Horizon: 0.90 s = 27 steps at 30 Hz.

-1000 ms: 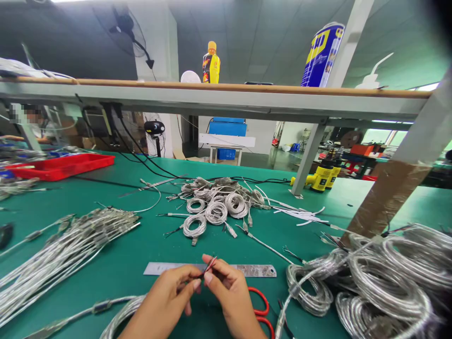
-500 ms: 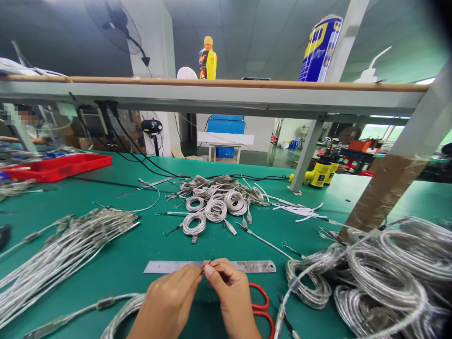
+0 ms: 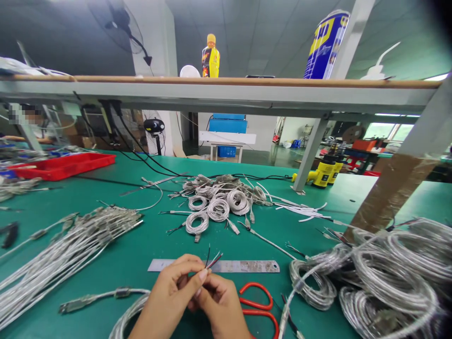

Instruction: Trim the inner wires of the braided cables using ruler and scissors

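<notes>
grip: left hand point(image 3: 169, 292) was pinched shut on the wire ends point(image 3: 213, 260), thumb and fingers tight around them, while the right hand point(image 3: 221, 303) curled in right against it, and honestly I couldn't tell if it had hold of them too

wires: thin red and black tips poked up out of the fingers, just over the steel ruler point(image 3: 243, 266), toward the near edge of the green mat point(image 3: 120, 273)

by the hands: red-handled scissors point(image 3: 256, 301) lay just right of the right hand, and a clear cable point(image 3: 92, 296) ran in under the left wrist

rest of mat: small coils point(image 3: 219, 209) sat mid-mat, big coils point(image 3: 388, 278) were heaped at the right, a long bundle point(image 3: 67, 254) lay along the left, and a red tray point(image 3: 63, 165) sat at the far left
</notes>
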Each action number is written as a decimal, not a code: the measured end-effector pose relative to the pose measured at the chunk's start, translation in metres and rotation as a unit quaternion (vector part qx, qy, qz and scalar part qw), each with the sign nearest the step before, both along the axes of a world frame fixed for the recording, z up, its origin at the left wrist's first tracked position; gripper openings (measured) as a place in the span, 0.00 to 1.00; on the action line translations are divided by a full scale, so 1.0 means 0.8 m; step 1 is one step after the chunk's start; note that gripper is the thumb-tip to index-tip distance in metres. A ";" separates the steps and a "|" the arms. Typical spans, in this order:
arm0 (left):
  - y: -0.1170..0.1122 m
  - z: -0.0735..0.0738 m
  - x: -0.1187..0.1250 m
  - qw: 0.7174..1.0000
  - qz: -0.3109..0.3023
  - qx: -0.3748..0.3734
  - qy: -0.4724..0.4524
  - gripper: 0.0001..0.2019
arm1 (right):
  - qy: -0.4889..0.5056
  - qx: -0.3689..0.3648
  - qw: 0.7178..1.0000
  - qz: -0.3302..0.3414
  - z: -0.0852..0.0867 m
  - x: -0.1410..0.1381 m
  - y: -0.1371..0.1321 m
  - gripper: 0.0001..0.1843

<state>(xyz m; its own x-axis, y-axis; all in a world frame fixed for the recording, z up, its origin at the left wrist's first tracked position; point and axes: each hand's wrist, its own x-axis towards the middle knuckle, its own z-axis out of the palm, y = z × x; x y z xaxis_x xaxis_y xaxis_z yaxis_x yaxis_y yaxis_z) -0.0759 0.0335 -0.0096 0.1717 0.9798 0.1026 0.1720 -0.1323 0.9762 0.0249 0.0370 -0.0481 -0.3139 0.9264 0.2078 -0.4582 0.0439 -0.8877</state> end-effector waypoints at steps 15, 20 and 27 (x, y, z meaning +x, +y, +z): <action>0.001 0.005 0.001 0.990 0.005 -0.094 -0.105 0.13 | -0.018 -0.020 0.998 0.049 -0.012 0.005 -0.001 0.14; -0.001 0.009 0.001 0.991 0.019 -0.083 -0.104 0.11 | -0.031 -0.007 0.998 0.060 -0.016 0.002 -0.001 0.14; -0.003 0.009 -0.001 0.990 0.068 -0.067 -0.099 0.11 | -0.018 -0.013 0.997 0.076 -0.016 0.000 -0.005 0.12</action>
<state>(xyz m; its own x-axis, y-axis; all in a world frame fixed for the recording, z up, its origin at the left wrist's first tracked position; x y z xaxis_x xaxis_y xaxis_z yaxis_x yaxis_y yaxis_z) -0.0764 0.0308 -0.0024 0.0265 0.9996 -0.0116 -0.0179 0.0121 0.9998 0.0252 0.0328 -0.0606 -0.4576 0.8725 0.1713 -0.4258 -0.0459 -0.9037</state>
